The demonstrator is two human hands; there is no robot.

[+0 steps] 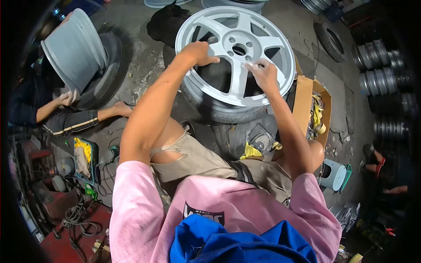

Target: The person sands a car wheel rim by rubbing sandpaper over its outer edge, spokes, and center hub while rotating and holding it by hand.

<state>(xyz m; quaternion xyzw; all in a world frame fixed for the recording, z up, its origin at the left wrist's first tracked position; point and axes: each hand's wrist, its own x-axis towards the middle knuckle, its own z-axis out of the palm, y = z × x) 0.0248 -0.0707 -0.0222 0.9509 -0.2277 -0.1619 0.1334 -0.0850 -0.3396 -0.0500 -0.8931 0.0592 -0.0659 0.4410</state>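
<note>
Wheel (237, 65) is lying on a tire (230, 115) up at 12 o'clock. Left hand (197, 53) is resting on its 9 o'clock side, thumb sticking out; dusty right hand (263, 75) is curling over its 4 o'clock side. Can't tell whether either's gripping anything tbh. Box (302, 103) is sitting between 2 and 3.

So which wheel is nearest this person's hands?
The spoked wheel lying face-up on a tyre, under left hand and right hand; other wheels sit farther off.
</note>
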